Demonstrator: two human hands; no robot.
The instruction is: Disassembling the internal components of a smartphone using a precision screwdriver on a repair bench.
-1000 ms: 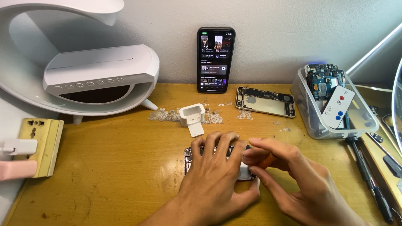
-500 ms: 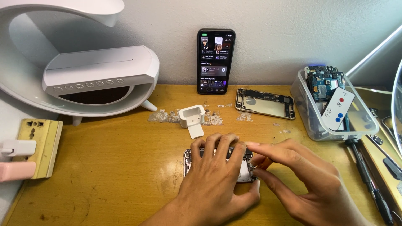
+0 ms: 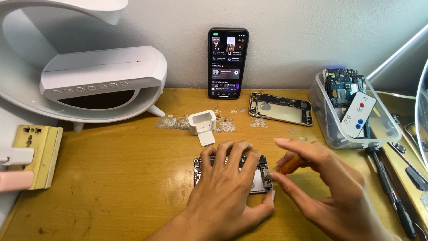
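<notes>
Wooden table (image 3: 111, 187): one, honey-coloured and scuffed, set against a pale wall.
Phones: three. One opened phone (image 3: 263, 172) lies flat near the front middle of the table, its insides facing up. One lit phone (image 3: 228, 62) stands upright, leaning on the wall. One empty phone frame (image 3: 281, 108) lies flat just right of the standing one.
Left hand (image 3: 225, 192): palm down, fingers spread flat over the opened phone, covering most of it, thumb along its near edge. Its grip is a flat press, fingers apart, not closed around anything.
Right hand (image 3: 325, 183): raised just right of the opened phone, wrist angled inward. Thumb and fingers are pinched together on a small orange-handled tool (image 3: 289, 165), whose tip points at the phone's right edge; the index finger is extended above it.
White plastic case (image 3: 202, 125): one, small, lid hanging open, behind the hands.
Clear debris (image 3: 171, 122): scattered bits around the case.
Clear plastic tub (image 3: 325, 120): one, at the right, holding circuit boards and one white remote (image 3: 358, 114) with red and blue buttons.
White lamp speaker (image 3: 98, 80): one, large and curved, back left.
Power strip (image 3: 38, 154): one, pale yellow, left edge.
Dark tools (image 3: 390, 192): lying at the far right, count unclear.
</notes>
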